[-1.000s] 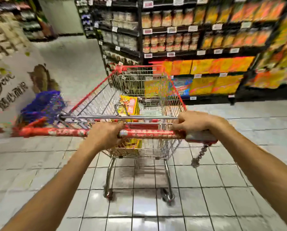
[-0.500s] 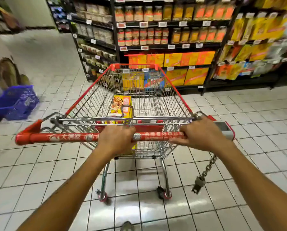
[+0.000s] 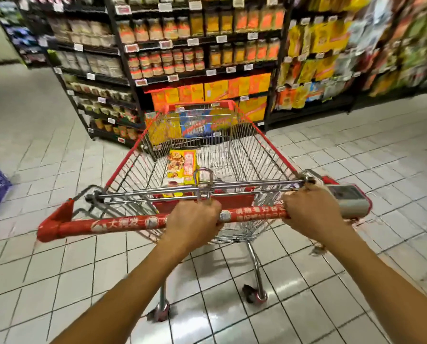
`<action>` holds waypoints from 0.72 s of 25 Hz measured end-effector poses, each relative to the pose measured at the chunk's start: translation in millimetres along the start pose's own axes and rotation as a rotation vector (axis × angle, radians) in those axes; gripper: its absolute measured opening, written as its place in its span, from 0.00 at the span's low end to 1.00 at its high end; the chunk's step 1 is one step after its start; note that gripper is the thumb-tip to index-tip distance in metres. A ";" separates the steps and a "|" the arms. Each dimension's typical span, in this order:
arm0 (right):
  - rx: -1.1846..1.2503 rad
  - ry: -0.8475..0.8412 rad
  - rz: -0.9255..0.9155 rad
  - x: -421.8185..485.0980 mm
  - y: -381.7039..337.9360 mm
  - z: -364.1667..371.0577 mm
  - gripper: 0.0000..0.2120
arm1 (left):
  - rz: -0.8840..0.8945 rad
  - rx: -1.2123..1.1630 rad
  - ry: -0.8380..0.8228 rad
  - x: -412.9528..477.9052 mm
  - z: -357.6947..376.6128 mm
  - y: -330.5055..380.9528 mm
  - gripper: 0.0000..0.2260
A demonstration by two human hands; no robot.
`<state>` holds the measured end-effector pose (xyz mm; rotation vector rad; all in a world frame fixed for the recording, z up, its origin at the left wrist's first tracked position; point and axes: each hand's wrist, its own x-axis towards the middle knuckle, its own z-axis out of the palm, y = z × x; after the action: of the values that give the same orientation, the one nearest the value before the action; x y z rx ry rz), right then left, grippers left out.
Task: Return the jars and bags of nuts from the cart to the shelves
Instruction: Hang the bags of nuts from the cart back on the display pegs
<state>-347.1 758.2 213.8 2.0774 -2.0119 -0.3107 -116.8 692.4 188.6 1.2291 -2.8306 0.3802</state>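
Both hands are curled round the cart's red handle bar (image 3: 113,224), the left hand (image 3: 195,219) at its middle and the right hand (image 3: 309,214) towards its right end. Just beyond them, a yellow bag of nuts (image 3: 182,165) lies inside the cart (image 3: 269,140). Farther ahead stand the shelves (image 3: 232,37). The step looks like wheeling up. The next move calls for stopping, letting go of the bar and reaching for the bag.

Yellow nut bag (image 3: 182,165) lying label-up in red wire cart (image 3: 252,155) (left of middle), jar-stocked shelves (image 3: 167,43) just ahead
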 end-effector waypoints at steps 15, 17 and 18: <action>-0.066 -0.092 0.284 38.4 72.6 28.9 0.12 | 0.208 -0.029 0.079 136.2 10.8 11.2 0.13; -0.076 -0.071 0.287 54.3 97.5 38.8 0.11 | 0.205 -0.043 0.090 168.2 13.3 17.7 0.13; -0.090 -0.054 0.275 62.1 110.3 44.1 0.10 | 0.195 -0.056 0.097 183.4 14.2 21.2 0.12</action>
<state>-463.4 692.1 206.7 1.7292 -2.2358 -0.4007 -257.2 571.8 193.6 0.9015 -2.8636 0.3531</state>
